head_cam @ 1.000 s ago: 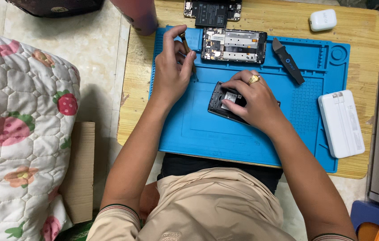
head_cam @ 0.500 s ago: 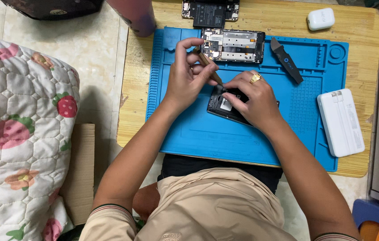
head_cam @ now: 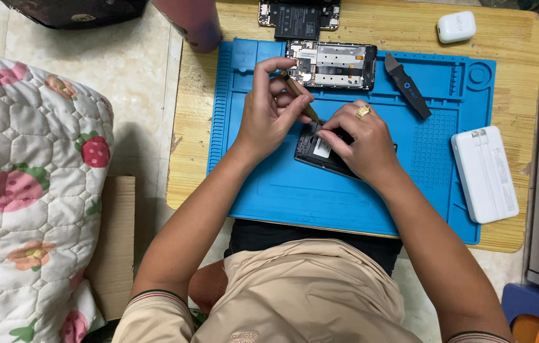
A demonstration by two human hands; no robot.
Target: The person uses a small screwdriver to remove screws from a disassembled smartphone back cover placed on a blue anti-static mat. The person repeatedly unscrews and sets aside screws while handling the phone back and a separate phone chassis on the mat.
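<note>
Centrally, left hand [head_cam: 268, 121] holds tool [head_cam: 300, 95]; right hand [head_cam: 358, 141] pins phone [head_cam: 320, 151]

**What stays out of sight**

The right hand [head_cam: 361, 143] covers most of the dark phone body [head_cam: 317, 152], so only its left end shows. The tip of the thin brown tool [head_cam: 300, 94] in the left hand [head_cam: 269, 117] disappears between the two hands; where it touches cannot be told. The dark board [head_cam: 299, 16] at the table's [head_cam: 196, 127] far edge is cut off by the top of the frame, as is the dark red cup [head_cam: 196, 22]. Small parts on the opened phone frame [head_cam: 333, 65] are too fine to make out.
</note>
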